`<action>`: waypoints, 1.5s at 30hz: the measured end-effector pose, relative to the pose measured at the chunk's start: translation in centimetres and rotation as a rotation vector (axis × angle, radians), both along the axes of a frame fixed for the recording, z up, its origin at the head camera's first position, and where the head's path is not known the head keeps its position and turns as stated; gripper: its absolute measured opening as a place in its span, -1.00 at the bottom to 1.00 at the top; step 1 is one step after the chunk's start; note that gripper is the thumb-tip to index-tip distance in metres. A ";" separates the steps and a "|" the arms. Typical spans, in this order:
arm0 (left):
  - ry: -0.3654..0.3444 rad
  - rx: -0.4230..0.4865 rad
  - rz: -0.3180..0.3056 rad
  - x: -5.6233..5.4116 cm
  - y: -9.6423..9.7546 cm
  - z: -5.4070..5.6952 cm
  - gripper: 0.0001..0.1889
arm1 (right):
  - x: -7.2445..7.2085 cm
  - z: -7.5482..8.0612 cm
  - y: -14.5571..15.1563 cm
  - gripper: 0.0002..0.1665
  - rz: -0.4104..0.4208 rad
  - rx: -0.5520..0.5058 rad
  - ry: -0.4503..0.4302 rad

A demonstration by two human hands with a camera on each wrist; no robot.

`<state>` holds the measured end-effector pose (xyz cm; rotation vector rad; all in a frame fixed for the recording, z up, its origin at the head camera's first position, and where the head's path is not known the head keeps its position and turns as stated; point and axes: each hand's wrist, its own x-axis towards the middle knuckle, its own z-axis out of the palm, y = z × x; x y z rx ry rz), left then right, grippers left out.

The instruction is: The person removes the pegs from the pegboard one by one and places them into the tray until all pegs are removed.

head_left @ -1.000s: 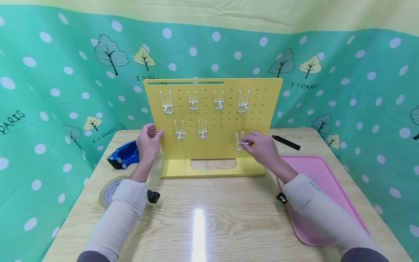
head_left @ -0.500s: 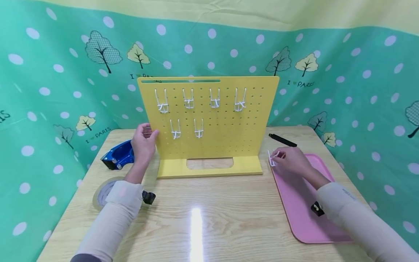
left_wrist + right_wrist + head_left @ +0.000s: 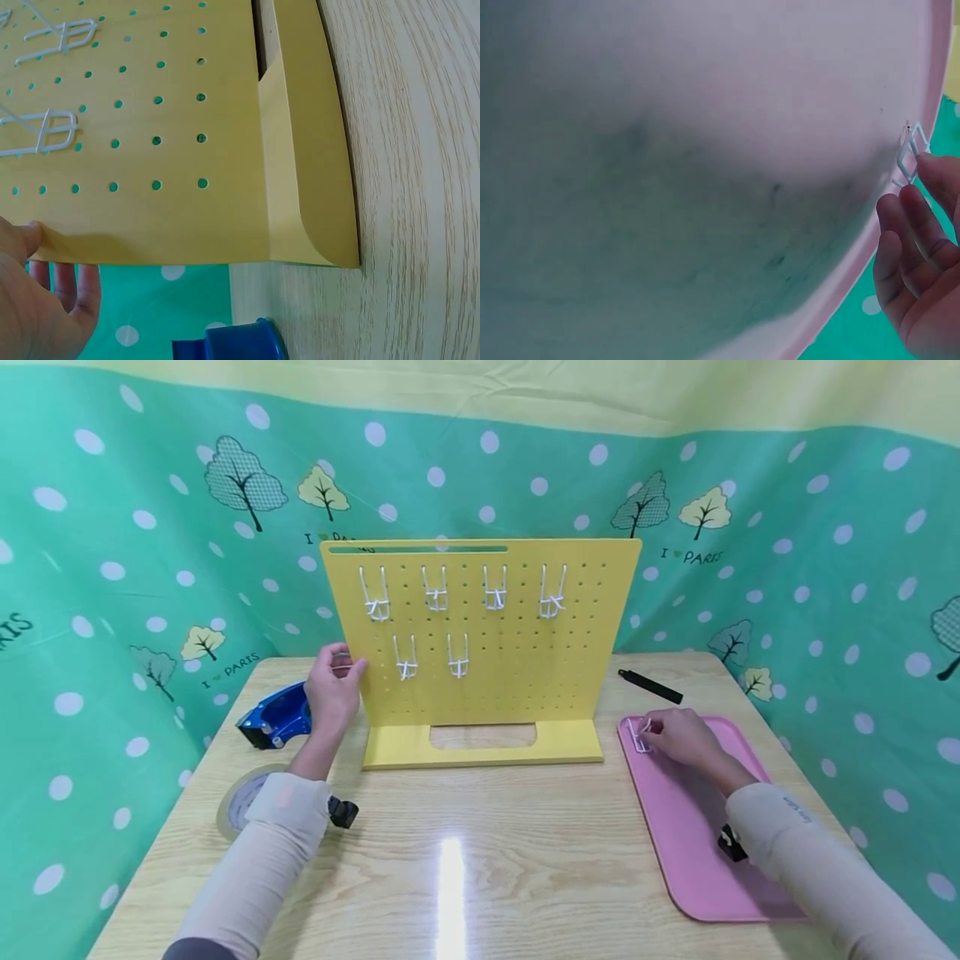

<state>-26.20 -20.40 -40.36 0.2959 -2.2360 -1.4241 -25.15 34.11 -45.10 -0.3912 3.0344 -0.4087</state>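
My left hand (image 3: 332, 692) grips the left edge of a yellow pegboard (image 3: 517, 681), thumb on the front and fingers behind. The board stands upright on its yellow base, and several white wire hooks (image 3: 459, 657) hang on it in two rows. On the right, my right hand (image 3: 681, 741) pinches another white wire pegboard hook (image 3: 637, 739) at the far left corner of a pink tray (image 3: 675, 852). The right wrist view shows this hook (image 3: 904, 161) between thumb and fingers, right at the tray's rim.
A blue tape dispenser (image 3: 276, 717) lies left of the board, behind a roll of tape (image 3: 234, 802) partly hidden by the left sleeve. Behind the tray lies a black, flat, long object (image 3: 651, 686). A green dotted curtain (image 3: 480, 460) closes off the back and sides.
My right hand has taken the wire hook off the pegboard's lower right and carried it right and down to the tray's far left corner. The left hand keeps its grip on the board.
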 end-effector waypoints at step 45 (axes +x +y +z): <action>0.008 -0.008 0.008 0.1 0.0 -0.1 -0.64 | -1.5 7.8 -19.7 -0.75 0.235 -0.223 0.375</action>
